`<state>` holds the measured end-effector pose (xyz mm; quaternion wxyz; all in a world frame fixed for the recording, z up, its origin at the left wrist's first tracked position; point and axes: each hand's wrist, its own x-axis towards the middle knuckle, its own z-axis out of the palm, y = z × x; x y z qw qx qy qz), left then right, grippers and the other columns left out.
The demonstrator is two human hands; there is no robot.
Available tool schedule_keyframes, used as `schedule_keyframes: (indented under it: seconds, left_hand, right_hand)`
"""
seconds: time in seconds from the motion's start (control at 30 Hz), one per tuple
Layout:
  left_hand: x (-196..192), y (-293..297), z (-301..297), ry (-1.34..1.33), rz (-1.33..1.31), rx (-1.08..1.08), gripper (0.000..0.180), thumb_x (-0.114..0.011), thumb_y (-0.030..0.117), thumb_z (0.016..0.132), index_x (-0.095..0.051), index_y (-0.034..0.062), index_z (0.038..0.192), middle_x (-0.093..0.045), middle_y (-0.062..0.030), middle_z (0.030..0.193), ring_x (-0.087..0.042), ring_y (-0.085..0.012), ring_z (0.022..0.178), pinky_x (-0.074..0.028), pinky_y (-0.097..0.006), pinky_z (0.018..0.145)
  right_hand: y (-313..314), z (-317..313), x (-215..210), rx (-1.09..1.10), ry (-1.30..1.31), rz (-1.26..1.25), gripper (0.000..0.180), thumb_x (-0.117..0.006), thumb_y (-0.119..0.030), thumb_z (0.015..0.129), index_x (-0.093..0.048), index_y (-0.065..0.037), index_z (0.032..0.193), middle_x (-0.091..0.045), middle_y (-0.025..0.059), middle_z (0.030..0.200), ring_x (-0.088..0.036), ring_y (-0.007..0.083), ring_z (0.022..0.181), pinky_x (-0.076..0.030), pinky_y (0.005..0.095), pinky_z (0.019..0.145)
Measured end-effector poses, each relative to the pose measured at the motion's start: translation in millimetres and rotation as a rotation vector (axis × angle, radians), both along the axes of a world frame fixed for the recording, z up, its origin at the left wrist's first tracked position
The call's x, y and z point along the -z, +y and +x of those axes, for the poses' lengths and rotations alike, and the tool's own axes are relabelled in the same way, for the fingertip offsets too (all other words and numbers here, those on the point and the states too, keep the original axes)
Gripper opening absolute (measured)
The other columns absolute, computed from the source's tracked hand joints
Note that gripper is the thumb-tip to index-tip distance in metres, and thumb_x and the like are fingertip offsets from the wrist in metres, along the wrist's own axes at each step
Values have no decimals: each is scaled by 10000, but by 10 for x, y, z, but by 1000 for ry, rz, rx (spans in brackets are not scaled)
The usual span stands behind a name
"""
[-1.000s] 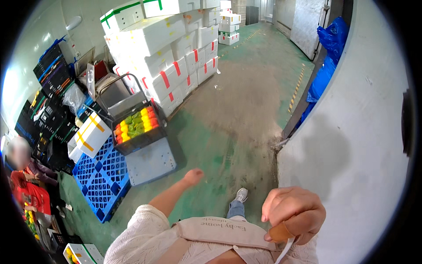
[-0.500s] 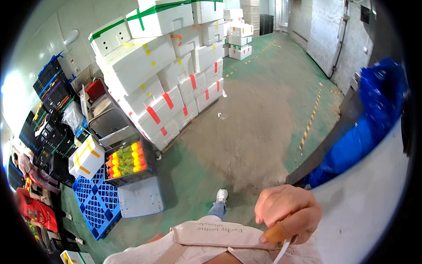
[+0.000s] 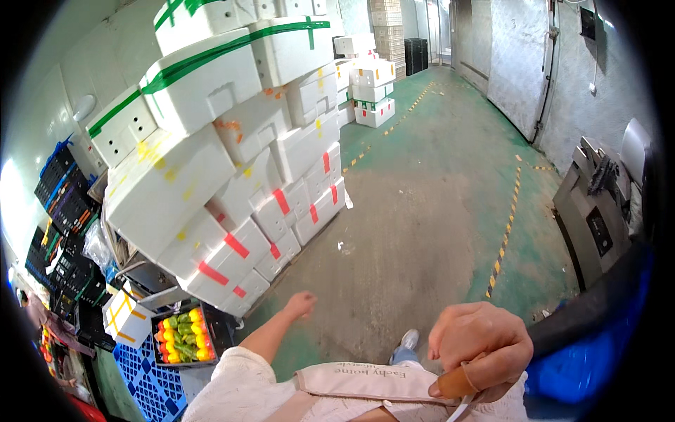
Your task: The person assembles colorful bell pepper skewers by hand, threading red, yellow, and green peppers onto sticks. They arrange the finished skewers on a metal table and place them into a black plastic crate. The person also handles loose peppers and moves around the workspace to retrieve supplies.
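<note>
My left hand [image 3: 301, 305] is held out low over the floor, small and slightly blurred. Its fingers are loosely curled, and nothing shows in them. Close to the camera, my right hand [image 3: 485, 344] is closed in front of my chest. Brownish-orange tape or a cover [image 3: 455, 382] wraps its thumb, which lies at the end of the pale printed band [image 3: 365, 382] across my chest. A thin white cord [image 3: 460, 408] hangs just below this hand. The curled fingers hide whatever they may hold.
A tall stack of white foam boxes [image 3: 172, 169] stands left of the floor lane. A black crate of peppers [image 3: 184, 336] sits by a blue pallet [image 3: 144, 373]. At right are grey metal equipment [image 3: 594, 211], blue plastic [image 3: 583, 369] and yellow-black floor tape [image 3: 506, 239].
My left arm and hand have come into view. The foam box stack looks nearer and further left, and grey equipment shows at right. My right hand stays closed by the band.
</note>
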<state>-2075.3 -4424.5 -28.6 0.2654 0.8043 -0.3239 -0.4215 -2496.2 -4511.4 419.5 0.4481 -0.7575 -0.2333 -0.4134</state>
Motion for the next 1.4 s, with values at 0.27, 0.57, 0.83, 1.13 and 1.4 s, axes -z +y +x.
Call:
schedule_keyframes:
  seconds: [0.27, 0.57, 0.83, 1.13, 1.4]
  left_hand:
    - [235, -1515, -60, 179, 13, 30, 208, -610, 239, 885, -651, 87, 1021, -650, -41, 766, -614, -142, 639, -499, -312, 552]
    - [701, -1567, -169, 249, 758, -105, 189, -594, 226, 898, -641, 80, 1008, -615, -49, 783, -593, -165, 666, -507, -344, 573]
    - [805, -3639, 590, 299, 509, -377, 195, -590, 259, 918, -632, 86, 997, -602, -30, 811, -573, -143, 674, -495, -329, 555]
    - [-800, -7106, 1650, -39, -184, -300, 238, -604, 250, 937, -649, 92, 1109, -659, -39, 914, -619, -110, 786, -523, -270, 660]
    - [-2244, -7803, 1533, -345, -361, -552, 301, -623, 278, 940, -625, 86, 1171, -646, -31, 1008, -596, -121, 845, -505, -290, 776]
  right_hand:
    - [-2400, 388, 92, -14, -315, 20, 35, -711, -34, 755, -687, -9, 763, -574, 65, 737, -531, 151, 565, -456, 293, 537]
    - [-4831, 1066, -54, -210, -318, 116, 121, -754, -35, 657, -673, -18, 745, -571, 84, 754, -540, 183, 573, -454, 315, 517]
    - [-6832, 2131, 206, -311, -227, 14, 101, -761, -33, 759, -707, -17, 843, -619, 80, 811, -625, 188, 656, -570, 342, 652]
    - [-8402, 2902, -161, -347, -301, 51, 193, -784, -63, 595, -676, -29, 751, -602, 99, 754, -571, 228, 587, -499, 353, 524]
    - [-9995, 3756, -290, -933, -272, -45, 313, -752, -157, 776, -652, -27, 1042, -663, 143, 873, -635, 241, 655, -565, 370, 644]
